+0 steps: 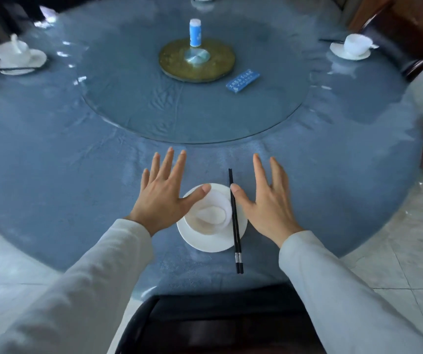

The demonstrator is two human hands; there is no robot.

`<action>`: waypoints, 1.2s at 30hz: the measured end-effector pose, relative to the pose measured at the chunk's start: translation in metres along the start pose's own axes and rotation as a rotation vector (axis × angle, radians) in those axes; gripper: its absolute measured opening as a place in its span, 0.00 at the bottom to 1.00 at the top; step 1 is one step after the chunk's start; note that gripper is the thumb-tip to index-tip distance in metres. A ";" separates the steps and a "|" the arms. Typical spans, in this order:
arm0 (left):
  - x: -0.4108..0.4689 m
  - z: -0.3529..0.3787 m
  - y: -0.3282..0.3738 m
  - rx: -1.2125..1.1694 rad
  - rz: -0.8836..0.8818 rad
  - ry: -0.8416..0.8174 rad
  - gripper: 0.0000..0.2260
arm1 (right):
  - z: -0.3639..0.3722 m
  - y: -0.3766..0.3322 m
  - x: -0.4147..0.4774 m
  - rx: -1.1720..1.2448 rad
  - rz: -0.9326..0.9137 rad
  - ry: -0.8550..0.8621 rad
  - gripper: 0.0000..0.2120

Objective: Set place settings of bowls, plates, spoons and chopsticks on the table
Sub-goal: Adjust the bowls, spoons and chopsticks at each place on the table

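A person's left hand (163,195) and right hand (269,200) hover with fingers spread wide, holding nothing, on either side of a white bowl (211,213). The bowl sits on a white plate (205,241) near the round blue table's (52,162) front edge. Black chopsticks (235,226) lie across the plate's right rim.

The blue table (65,175) has lots of bare room left and right of the near plate (205,241) — a hand could pass there. The chopsticks (235,226) lie across the plate's right side. Far off, the bottle (195,33) and blue packet (243,81) stand in the way.
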State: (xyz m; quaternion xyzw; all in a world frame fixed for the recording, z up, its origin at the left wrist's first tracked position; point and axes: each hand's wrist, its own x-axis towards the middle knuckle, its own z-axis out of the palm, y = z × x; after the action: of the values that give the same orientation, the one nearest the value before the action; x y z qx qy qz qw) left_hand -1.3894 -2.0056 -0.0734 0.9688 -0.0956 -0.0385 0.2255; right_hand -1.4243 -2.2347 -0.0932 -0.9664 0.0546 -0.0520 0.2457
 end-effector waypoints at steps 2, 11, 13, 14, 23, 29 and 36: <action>0.000 -0.012 0.014 0.067 0.028 0.028 0.49 | -0.022 -0.003 0.001 -0.066 0.014 0.049 0.42; 0.003 -0.027 0.168 0.235 0.249 0.112 0.47 | -0.163 0.049 -0.028 -0.255 0.218 0.180 0.43; 0.001 -0.020 0.214 0.252 0.303 0.151 0.47 | -0.195 0.073 -0.038 -0.286 0.228 0.226 0.43; -0.001 -0.015 0.240 0.264 0.342 0.169 0.47 | -0.214 0.088 -0.044 -0.298 0.239 0.255 0.43; -0.005 0.038 0.421 0.313 0.541 0.252 0.46 | -0.343 0.229 -0.089 -0.421 0.340 0.392 0.43; 0.020 0.086 0.509 0.330 0.606 0.208 0.46 | -0.393 0.318 -0.094 -0.459 0.422 0.428 0.43; 0.097 0.150 0.611 0.324 0.660 0.195 0.46 | -0.434 0.435 -0.049 -0.468 0.468 0.449 0.43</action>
State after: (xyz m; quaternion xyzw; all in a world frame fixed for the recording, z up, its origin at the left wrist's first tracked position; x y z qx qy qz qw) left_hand -1.4147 -2.6271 0.0601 0.9080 -0.3856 0.1441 0.0774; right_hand -1.5628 -2.8120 0.0731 -0.9223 0.3360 -0.1908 0.0062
